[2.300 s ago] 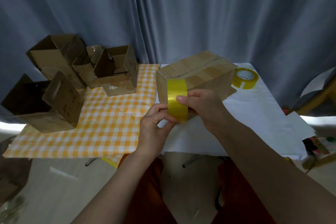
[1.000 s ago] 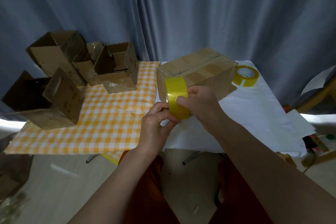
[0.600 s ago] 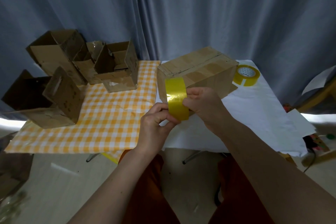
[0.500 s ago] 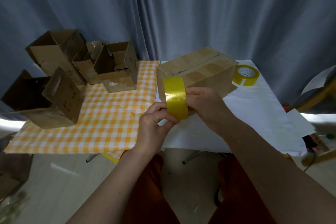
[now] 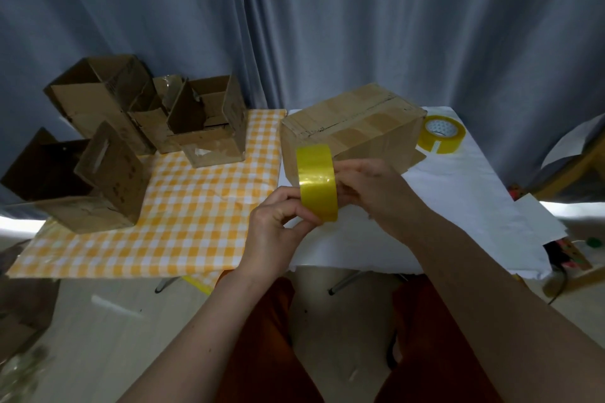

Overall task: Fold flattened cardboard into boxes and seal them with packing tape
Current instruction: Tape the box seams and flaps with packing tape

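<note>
A yellow tape roll [image 5: 317,182] stands on edge in the air in front of me, over the table's near edge. My left hand [image 5: 278,222] pinches its lower rim from below. My right hand [image 5: 370,183] grips it from the right side, fingers along its face. Just behind the roll sits a closed cardboard box [image 5: 353,123] with tape strips across its top seam, on the white table cover [image 5: 458,206].
A second yellow tape roll [image 5: 442,133] lies flat behind the closed box at the right. Several open cardboard boxes [image 5: 196,121] stand on the yellow checked cloth [image 5: 196,213] at the left. Grey curtains hang behind. White paper sheets [image 5: 537,219] lie at the right.
The roll has turned slightly in my hands and my right fingers have shifted along its rim. Both hands stay in about the same place.
</note>
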Tool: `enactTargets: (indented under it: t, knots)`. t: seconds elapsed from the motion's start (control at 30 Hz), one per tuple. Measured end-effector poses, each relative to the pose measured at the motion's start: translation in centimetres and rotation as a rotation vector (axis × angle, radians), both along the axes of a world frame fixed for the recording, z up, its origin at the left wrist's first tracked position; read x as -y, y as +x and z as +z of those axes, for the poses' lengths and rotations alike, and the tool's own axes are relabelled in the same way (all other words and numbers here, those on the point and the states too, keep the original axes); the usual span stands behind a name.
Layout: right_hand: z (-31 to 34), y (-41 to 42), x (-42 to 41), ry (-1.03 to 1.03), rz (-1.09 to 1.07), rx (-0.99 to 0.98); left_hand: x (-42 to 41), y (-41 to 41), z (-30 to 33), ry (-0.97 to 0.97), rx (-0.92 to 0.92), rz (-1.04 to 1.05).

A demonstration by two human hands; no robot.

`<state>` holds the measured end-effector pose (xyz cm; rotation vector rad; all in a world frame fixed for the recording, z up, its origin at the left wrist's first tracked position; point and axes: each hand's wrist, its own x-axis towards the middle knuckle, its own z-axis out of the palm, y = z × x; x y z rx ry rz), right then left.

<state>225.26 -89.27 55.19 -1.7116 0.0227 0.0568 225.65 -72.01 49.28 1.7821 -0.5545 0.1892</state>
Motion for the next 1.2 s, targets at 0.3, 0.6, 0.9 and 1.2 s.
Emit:
enactTargets:
  t: [0.3, 0.6, 0.9, 1.2]
  knots:
    - [-0.5, 1.0, 1.2, -0.731, 0.058, 0.604, -0.4, 0.3, 0.1, 0.065, -0.031, -0.004]
    - [0.1, 2.0, 1.2, -1.044, 0.251, 0.805, -1.4, 0.5, 0.2, 0.128, -0.109, -0.078]
    - [-1.2, 1.8, 2.3, -0.975, 0.32, 0.644, -1.6, -0.3, 1.3, -0.061, -0.396, -0.15]
    - [-0.5, 2.1, 1.8, -1.191, 0.439, 0.996, -1.7, -0.5, 2.3, -0.054, -0.427, -0.153]
